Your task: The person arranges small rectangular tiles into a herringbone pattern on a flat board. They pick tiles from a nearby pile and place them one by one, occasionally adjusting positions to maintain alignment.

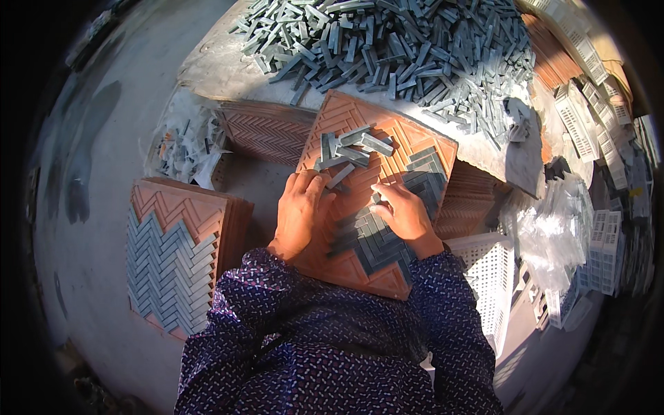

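Grip closure, left hand and right hand: cannot tell; sideways contact could scatter loose tiles.

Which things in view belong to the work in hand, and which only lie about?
Likely for the job:
middle red tray
laid tiles
loose tiles
tile heap
left tray stack

Seemingly just lying about:
white crate
clear plastic
white grids

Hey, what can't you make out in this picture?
All in the head view:
Bare left hand: palm hidden by its own back.
Bare right hand: whether it pinches anything, too small and shaded.
Heap of grey, rectangular, stone-like strips: far side cut off by upper edge.
Reddish-brown, grooved tray: slots hidden by the left hand.
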Demonstrator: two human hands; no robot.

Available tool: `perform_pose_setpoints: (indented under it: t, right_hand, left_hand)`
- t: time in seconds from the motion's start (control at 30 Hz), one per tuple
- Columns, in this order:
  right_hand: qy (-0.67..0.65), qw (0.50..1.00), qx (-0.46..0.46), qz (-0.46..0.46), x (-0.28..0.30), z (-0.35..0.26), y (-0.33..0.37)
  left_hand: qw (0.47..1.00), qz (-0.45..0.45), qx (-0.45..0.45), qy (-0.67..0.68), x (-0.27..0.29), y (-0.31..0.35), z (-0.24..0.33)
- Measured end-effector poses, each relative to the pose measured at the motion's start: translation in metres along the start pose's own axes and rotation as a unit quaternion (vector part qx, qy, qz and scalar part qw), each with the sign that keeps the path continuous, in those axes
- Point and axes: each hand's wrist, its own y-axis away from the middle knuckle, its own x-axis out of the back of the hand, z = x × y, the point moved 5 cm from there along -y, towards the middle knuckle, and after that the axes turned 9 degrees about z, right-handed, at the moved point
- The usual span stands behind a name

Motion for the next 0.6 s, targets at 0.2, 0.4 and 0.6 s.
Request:
perform_pose_setpoints:
  t: [0.2,0.4,0.6]
  right_hand:
    - [-0.019,0.998,0.043,0.049,-0.018,-0.03,-0.021]
    - [-0.001,0.997,0.052,0.062,-0.026,-0.034,-0.031]
    - [-0.061,0.995,0.07,-0.043,-0.006,-0.015,-0.021]
  left_hand:
    - [1.0,-0.021,-0.012,-0.004,-0.018,-0.006,-0.007]
    - [1.0,-0.009,0.022,0.017,-0.018,0.0,-0.02]
    - [0.999,0.03,0.01,-0.03,-0.007,0.003,-0.003]
